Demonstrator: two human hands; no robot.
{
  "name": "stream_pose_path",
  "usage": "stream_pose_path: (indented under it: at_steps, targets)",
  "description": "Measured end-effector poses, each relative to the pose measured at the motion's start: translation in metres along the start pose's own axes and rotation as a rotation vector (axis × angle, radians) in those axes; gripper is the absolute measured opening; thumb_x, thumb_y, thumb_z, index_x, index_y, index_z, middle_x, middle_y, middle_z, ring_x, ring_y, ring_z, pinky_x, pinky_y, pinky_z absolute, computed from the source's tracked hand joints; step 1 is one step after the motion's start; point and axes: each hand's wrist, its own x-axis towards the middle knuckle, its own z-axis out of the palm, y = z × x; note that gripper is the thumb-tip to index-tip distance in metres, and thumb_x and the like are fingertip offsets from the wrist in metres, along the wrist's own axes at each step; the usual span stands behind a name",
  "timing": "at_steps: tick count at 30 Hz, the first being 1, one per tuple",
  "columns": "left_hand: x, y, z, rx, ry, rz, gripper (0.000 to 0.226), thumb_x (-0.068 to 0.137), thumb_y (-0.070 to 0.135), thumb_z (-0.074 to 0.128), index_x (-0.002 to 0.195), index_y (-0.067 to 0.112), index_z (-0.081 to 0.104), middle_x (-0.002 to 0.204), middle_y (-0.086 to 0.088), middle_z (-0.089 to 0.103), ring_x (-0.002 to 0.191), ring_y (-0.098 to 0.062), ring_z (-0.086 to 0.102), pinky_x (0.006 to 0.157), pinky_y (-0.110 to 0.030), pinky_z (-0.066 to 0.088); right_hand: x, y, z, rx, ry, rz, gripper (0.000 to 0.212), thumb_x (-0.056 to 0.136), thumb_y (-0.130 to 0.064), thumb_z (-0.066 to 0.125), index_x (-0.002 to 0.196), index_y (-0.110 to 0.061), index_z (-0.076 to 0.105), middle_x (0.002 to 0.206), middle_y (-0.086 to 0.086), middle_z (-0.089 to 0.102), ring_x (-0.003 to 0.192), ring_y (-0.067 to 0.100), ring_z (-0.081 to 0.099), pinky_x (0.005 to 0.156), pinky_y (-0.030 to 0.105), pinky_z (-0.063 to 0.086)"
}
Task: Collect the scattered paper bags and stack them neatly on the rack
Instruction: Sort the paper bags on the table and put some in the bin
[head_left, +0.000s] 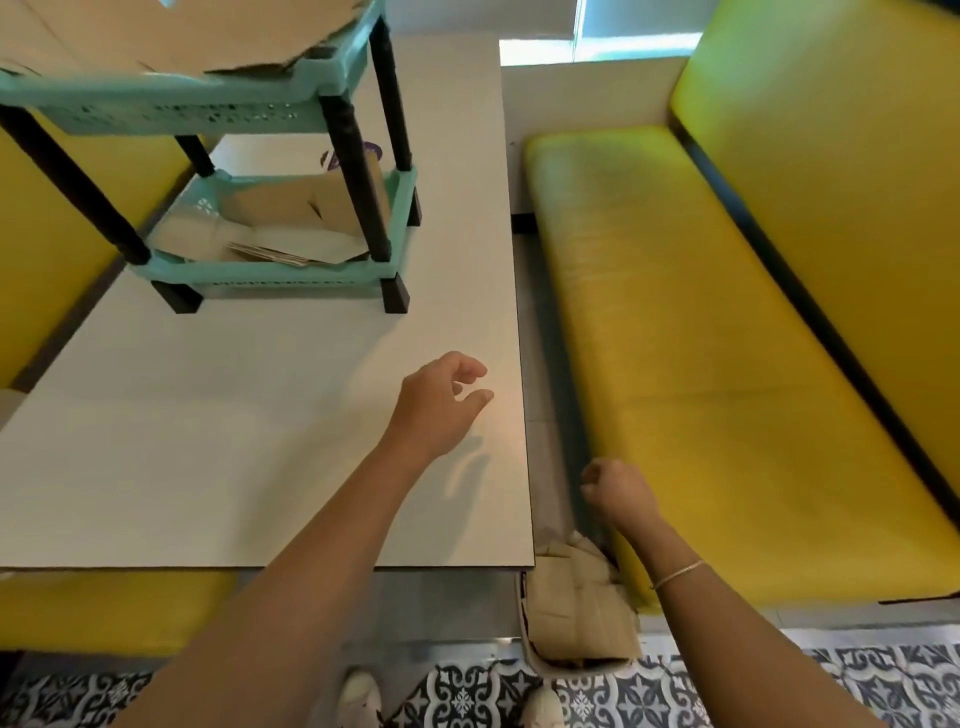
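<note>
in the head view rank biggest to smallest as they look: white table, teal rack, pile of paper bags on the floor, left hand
1. white table
2. teal rack
3. pile of paper bags
4. left hand
The last two look close; nearness to the camera muddies it.

Rack (270, 270) stands on the table (208, 441) at its far left; paper bags (291, 228) lie in its lower shelf; bench (727, 364) runs along the table's right edge.

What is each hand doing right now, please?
Left hand: open, fingers loosely curled above the table, holding nothing.
Right hand: closed in a fist between table and bench, holding nothing visible.
</note>
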Motion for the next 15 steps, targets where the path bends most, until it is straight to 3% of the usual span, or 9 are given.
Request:
stream_pose_path:
  at_steps: [4, 8, 11, 15]
  targets:
    - [0.007, -0.011, -0.027, -0.033, -0.022, 0.028, 0.022, 0.088, 0.022, 0.064, 0.110, 0.017, 0.061, 0.114, 0.000, 0.062, 0.099, -0.012, 0.055, 0.081, -0.018, 0.041, -0.008, -0.054, -0.033, 0.066, 0.132, -0.030, 0.022, 0.092, -0.014, 0.050, 0.110, -0.012, 0.064, 0.108, 0.008, 0.067, 0.093, 0.023, 0.063, 0.079, 0.031, 0.053]
    - [0.020, -0.022, -0.063, -0.064, -0.069, 0.074, 0.019, 0.088, 0.023, 0.064, 0.106, 0.021, 0.061, 0.109, 0.004, 0.062, 0.096, -0.011, 0.056, 0.080, -0.020, 0.041, -0.026, -0.117, -0.073, 0.122, 0.296, -0.031, 0.023, 0.094, -0.012, 0.046, 0.109, -0.010, 0.064, 0.107, 0.011, 0.066, 0.087, 0.022, 0.059, 0.069, 0.025, 0.044]
    - [0.032, -0.025, -0.097, -0.062, -0.099, 0.151, 0.019, 0.087, 0.022, 0.064, 0.106, 0.020, 0.061, 0.109, 0.004, 0.062, 0.094, -0.011, 0.055, 0.080, -0.020, 0.041, -0.043, -0.165, -0.098, 0.121, 0.434, -0.023, 0.025, 0.094, -0.011, 0.046, 0.110, -0.009, 0.065, 0.108, 0.012, 0.067, 0.093, 0.026, 0.060, 0.066, 0.024, 0.038]
    - [0.048, -0.030, -0.150, -0.075, -0.091, 0.236, 0.022, 0.087, 0.020, 0.065, 0.108, 0.016, 0.062, 0.108, 0.002, 0.064, 0.096, -0.013, 0.058, 0.083, -0.021, 0.044, -0.060, -0.230, -0.113, 0.162, 0.584, -0.055, 0.025, 0.091, -0.014, 0.049, 0.108, -0.013, 0.068, 0.105, 0.010, 0.069, 0.093, 0.026, 0.062, 0.072, 0.029, 0.049]
